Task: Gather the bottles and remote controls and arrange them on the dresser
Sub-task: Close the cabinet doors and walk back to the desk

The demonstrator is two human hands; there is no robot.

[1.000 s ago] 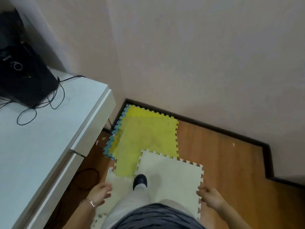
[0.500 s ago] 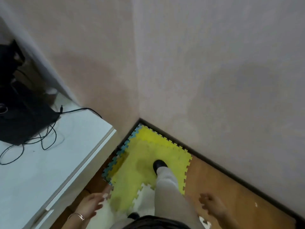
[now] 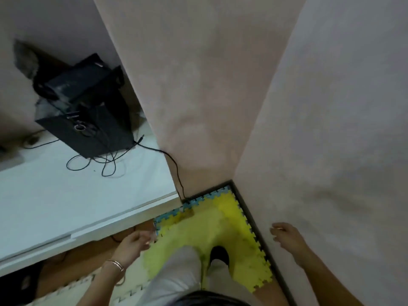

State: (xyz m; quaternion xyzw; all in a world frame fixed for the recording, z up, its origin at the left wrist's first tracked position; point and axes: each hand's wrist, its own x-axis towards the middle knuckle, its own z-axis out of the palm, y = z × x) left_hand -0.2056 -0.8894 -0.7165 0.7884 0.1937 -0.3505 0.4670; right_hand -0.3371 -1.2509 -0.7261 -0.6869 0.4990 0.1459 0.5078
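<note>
Empty-handed in the corner by the dresser [image 3: 77, 202].
Left hand [image 3: 132, 242] loosely curled, right hand [image 3: 287, 237] open, well apart; a yellow mat [image 3: 220, 226] lies between them.

Standing on the yellow foam mat [image 3: 220, 230] in the corner, both hands empty: left hand [image 3: 132, 244] near the white dresser [image 3: 66, 199], right hand [image 3: 287, 237] by the wall [image 3: 331, 129]. Black speaker [image 3: 88, 127] with tangled cables [image 3: 103, 164] sits on top.

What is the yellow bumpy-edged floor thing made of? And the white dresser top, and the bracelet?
The yellow mat looks like soft foam: matte, with jigsaw-tooth edges that lock into its neighbours. The white dresser looks like smooth painted or laminated board, slightly glossy; which one is unclear. The bracelet on the left wrist looks like thin shiny metal.
</note>
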